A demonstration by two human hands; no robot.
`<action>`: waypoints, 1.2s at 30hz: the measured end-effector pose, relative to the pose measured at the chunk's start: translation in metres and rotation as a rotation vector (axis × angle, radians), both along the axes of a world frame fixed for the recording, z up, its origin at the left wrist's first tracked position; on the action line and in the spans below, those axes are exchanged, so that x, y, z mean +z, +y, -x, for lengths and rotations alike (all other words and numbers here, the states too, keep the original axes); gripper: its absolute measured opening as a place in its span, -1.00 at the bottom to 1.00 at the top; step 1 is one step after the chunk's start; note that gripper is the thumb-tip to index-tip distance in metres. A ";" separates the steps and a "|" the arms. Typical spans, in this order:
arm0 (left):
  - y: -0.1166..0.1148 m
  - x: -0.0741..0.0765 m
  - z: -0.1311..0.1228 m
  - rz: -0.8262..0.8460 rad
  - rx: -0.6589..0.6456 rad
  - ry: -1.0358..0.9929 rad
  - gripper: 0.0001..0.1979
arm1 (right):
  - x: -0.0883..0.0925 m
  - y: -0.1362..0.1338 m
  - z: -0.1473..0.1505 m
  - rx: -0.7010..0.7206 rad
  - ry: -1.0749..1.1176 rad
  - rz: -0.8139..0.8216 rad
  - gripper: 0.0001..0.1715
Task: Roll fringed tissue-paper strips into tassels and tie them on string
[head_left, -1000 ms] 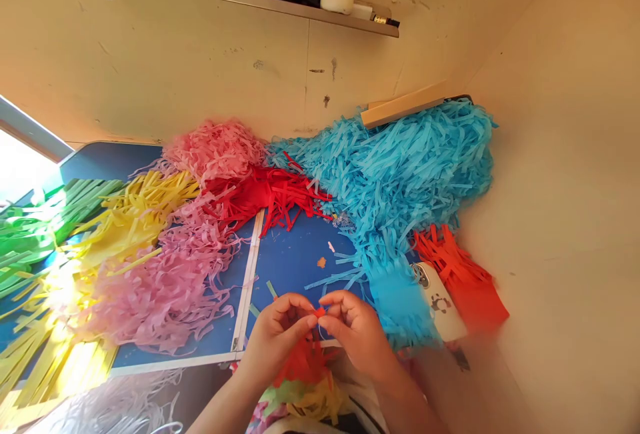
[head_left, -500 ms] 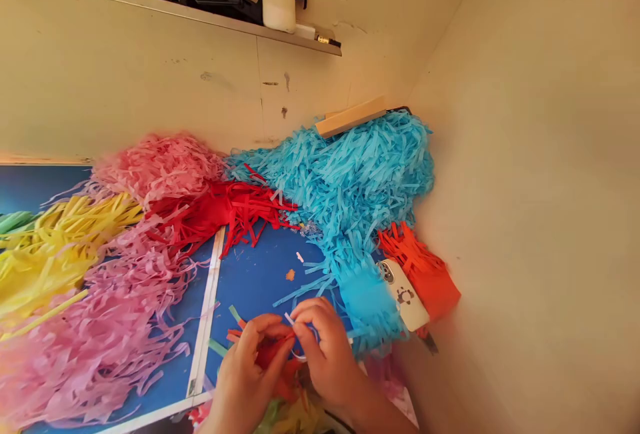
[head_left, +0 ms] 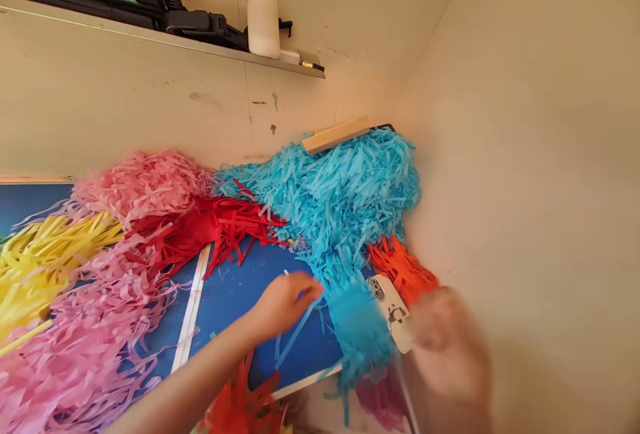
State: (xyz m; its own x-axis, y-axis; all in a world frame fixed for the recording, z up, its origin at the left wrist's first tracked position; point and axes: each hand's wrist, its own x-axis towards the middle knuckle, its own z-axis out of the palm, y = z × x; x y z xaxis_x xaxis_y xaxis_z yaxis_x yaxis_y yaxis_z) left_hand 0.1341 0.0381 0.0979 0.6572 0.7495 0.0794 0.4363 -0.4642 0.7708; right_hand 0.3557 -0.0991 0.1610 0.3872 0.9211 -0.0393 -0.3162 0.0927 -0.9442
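Now: your left hand at a loose blue strip, right hand a blur by the phone

Right beside the tip of your left hand (head_left: pixel 283 302) lies a thin blue strip (head_left: pixel 295 337), a narrow ribbon of cut paper in the same sky blue as the blue fringe heap (head_left: pixel 345 194) behind it. It looks flat and limp, paler than the dark blue table (head_left: pixel 235 287) under it, with 1 or 2 like slivers lying close alongside.

Its long axis runs on a slant: the upper end sits at your fingertips, just next to the lower tongue of the heap, and the lower end points down and to your left, toward the table's near edge. It rests on the table top, between your forearm and the heap.

Your left fingers are drawn close together and reach rightward to the strip's upper end; you touch it, but I cannot tell whether you have it pinched. A tiny white sliver (head_left: pixel 286 273) shows just above your knuckles.

Your right hand (head_left: pixel 447 347) is smeared by motion blur, low at the right, just beside the white phone (head_left: pixel 393 311); I cannot tell if it is spread or closed.

Orange fringe (head_left: pixel 405 267) lies behind the phone against the wall. Red fringe (head_left: pixel 200 227), pink fringe (head_left: pixel 90 327) and yellow fringe (head_left: pixel 45 254) cover the table's left part. An orange-red bundle (head_left: pixel 240 401) sits below your forearm
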 end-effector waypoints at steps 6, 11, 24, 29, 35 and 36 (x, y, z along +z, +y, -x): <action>0.108 -0.020 -0.098 -0.195 0.333 0.155 -0.67 | -0.073 0.006 0.062 0.231 0.167 0.015 -0.53; 0.113 -0.031 -0.106 -0.303 0.351 0.228 -0.79 | -0.095 -0.004 0.042 0.295 0.180 0.056 -0.50; 0.108 0.011 -0.048 -0.525 0.473 -0.086 -0.72 | -0.089 0.013 0.054 0.222 0.166 0.116 -0.46; 0.074 0.027 -0.004 -0.898 0.430 -0.356 -0.79 | -0.091 0.011 0.055 0.183 0.157 0.137 -0.45; -0.012 0.023 0.057 -0.237 0.316 -0.264 -0.85 | -0.089 0.023 0.072 0.124 0.173 0.139 -0.48; -0.025 0.019 0.061 -0.075 0.365 -0.265 -0.84 | -0.089 0.026 0.080 0.149 0.155 0.141 -0.50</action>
State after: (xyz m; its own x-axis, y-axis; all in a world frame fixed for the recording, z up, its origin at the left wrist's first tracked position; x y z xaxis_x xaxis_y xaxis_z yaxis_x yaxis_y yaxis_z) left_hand 0.0728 0.0135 0.1165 0.3009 0.9141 0.2717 0.3740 -0.3752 0.8481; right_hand 0.2762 -0.0727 0.0723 0.2273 0.9488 -0.2195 -0.4585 -0.0946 -0.8837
